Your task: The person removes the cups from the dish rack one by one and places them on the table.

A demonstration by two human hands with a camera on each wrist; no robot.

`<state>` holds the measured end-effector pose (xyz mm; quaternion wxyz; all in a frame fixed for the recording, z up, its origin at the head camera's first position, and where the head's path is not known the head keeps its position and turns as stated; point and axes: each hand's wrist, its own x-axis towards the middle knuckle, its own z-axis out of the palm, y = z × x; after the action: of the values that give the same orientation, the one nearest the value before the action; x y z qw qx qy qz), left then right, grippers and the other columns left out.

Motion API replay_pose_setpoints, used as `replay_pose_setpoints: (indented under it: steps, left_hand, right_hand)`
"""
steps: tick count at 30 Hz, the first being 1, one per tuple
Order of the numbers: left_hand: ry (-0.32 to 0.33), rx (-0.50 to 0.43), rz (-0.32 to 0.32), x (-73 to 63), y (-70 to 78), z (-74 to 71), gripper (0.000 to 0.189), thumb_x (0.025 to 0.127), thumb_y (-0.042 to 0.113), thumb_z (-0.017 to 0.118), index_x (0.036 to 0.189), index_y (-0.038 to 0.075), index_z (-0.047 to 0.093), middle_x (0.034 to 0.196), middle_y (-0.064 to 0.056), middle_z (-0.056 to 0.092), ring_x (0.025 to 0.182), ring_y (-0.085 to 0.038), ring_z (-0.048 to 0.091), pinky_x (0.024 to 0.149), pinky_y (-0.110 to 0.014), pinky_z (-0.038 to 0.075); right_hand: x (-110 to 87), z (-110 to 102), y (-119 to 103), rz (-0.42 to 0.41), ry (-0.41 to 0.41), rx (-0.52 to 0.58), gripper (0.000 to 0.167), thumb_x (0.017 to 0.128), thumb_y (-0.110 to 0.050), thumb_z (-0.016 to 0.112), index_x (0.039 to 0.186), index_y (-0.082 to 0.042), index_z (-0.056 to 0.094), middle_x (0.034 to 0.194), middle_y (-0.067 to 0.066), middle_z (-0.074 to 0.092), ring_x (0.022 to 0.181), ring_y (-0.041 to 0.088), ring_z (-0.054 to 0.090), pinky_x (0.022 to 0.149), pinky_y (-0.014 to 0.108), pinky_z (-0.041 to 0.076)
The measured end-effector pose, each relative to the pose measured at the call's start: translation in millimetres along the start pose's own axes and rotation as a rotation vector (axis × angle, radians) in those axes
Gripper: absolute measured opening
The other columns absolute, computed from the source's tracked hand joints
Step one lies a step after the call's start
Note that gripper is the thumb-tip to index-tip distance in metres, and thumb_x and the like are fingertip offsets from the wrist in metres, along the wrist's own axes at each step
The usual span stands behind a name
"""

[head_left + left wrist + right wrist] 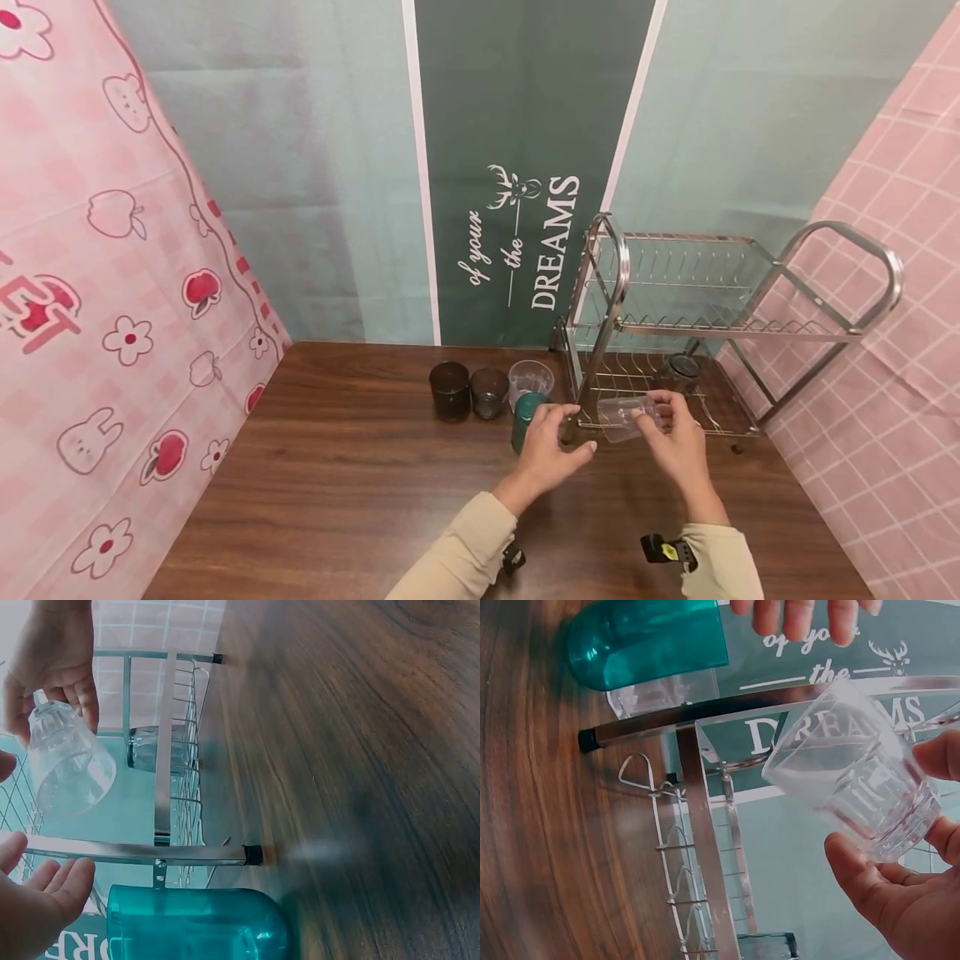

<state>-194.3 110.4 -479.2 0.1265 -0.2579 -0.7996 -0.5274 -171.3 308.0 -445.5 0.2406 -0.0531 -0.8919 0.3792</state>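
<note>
My right hand (681, 446) grips a clear cup (855, 776) by its base end, tilted sideways in front of the dish rack, its mouth toward the left. My left hand (546, 450) is held with thumb and fingers spread apart, nothing between them. Just beyond it stands a teal glass (195, 922) on the table, partly hidden by that hand in the head view. Inside the rack's lower tier lies a dark-tinted glass (681, 371) on its side.
The two-tier metal dish rack (738, 336) stands at the table's back right. Left of it on the wooden table (345, 483) are a dark brown glass (450, 392), a smaller grey glass (490, 394) and a clear tumbler (532, 379). Printed cloths hang on three sides.
</note>
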Motion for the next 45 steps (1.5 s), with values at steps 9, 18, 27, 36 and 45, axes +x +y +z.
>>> replay_pose_setpoints:
  steps: [9, 18, 27, 36, 45]
  left_hand:
    - [-0.005, -0.189, -0.072, -0.8, 2.5, 5.4, 0.056, 0.074, 0.018, 0.075, 0.124, 0.006, 0.053, 0.115, -0.012, 0.050, 0.102, -0.023, 0.054, 0.075, -0.028, 0.050]
    - [-0.014, -0.327, -0.155, -2.7, 5.9, 12.7, 0.072, 0.074, 0.020, 0.076, 0.135, 0.008, 0.039, 0.121, -0.015, 0.044, 0.108, -0.032, 0.049, 0.077, -0.033, 0.050]
    - [0.055, -0.428, -0.107, -2.3, 6.1, 17.2, 0.057, 0.076, 0.013, 0.074, 0.126, 0.009, 0.047, 0.116, -0.015, 0.048, 0.102, -0.026, 0.055, 0.072, -0.036, 0.052]
    - [0.096, -0.427, -0.095, -2.4, 41.2, -7.4, 0.050, 0.073, 0.004, 0.075, 0.118, 0.000, 0.053, 0.106, -0.021, 0.050, 0.097, -0.029, 0.055, 0.070, -0.040, 0.052]
    - [0.123, -0.344, -0.040, -1.6, 16.4, 1.3, 0.053, 0.070, 0.011, 0.080, 0.117, 0.006, 0.057, 0.103, -0.012, 0.052, 0.093, -0.025, 0.056, 0.067, -0.030, 0.053]
  right_hand:
    - [-1.8, 6.9, -2.4, 0.037, -0.065, 0.200, 0.029, 0.090, -0.013, 0.060, 0.116, -0.003, 0.052, 0.096, 0.013, 0.059, 0.075, 0.002, 0.056, 0.062, 0.019, 0.044]
    - [-0.6, 19.5, 14.8, -0.044, -0.093, 0.551, 0.029, 0.087, -0.015, 0.060, 0.112, -0.001, 0.055, 0.082, 0.010, 0.058, 0.069, 0.011, 0.056, 0.058, 0.021, 0.046]
    - [-8.1, 24.8, -4.3, 0.032, -0.148, 0.569, 0.023, 0.091, -0.007, 0.053, 0.111, 0.005, 0.051, 0.082, 0.005, 0.059, 0.068, 0.009, 0.057, 0.057, 0.028, 0.050]
    - [-9.1, 6.5, -9.2, 0.030, -0.288, 0.518, 0.029, 0.099, -0.009, 0.043, 0.124, 0.006, 0.046, 0.110, 0.014, 0.051, 0.087, 0.008, 0.059, 0.070, 0.030, 0.051]
    - [-8.0, -1.5, -10.9, -0.039, -0.296, 0.308, 0.033, 0.098, -0.019, 0.047, 0.123, 0.002, 0.054, 0.111, 0.019, 0.057, 0.090, 0.009, 0.057, 0.073, 0.025, 0.048]
